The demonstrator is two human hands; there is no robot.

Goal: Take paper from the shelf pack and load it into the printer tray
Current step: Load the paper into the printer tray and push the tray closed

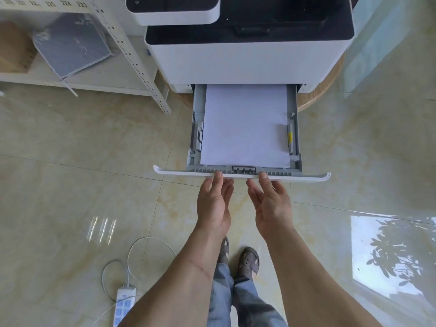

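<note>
Paper [245, 126] is seen lying flat in the pulled-out printer tray [243, 175], whose front lip is touched by the left hand [214, 201] and right hand [271, 204], both spread and empty; closing step judged in hand, an even inward push being called for.

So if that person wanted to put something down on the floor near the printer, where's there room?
Bare floor tiles lie left of the open tray, in front of the shelf, and more right of the tray. It is crowded near the power strip with its cable, and under both hands at the tray's front lip.
</note>
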